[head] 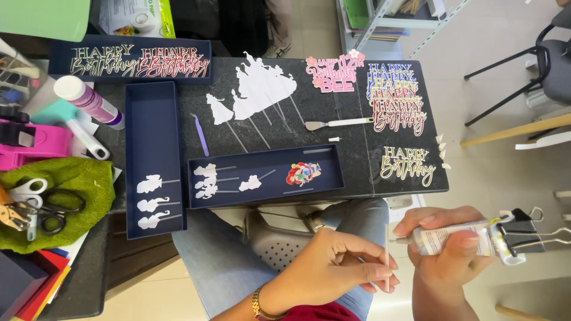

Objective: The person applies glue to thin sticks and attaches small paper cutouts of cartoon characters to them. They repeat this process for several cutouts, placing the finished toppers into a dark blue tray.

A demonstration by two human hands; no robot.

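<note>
A thin white stick stands upright beside a clip-crimped glue tube.

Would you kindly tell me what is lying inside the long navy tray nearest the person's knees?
Inside the navy tray lie several white cut-out figures on sticks, one colourful figure and loose sticks. The white figures overlap, so an exact count is uncertain, and their printed sides face down.

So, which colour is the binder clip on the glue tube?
Black, with silver wire handles; the binder clip shows in the head view.
</note>
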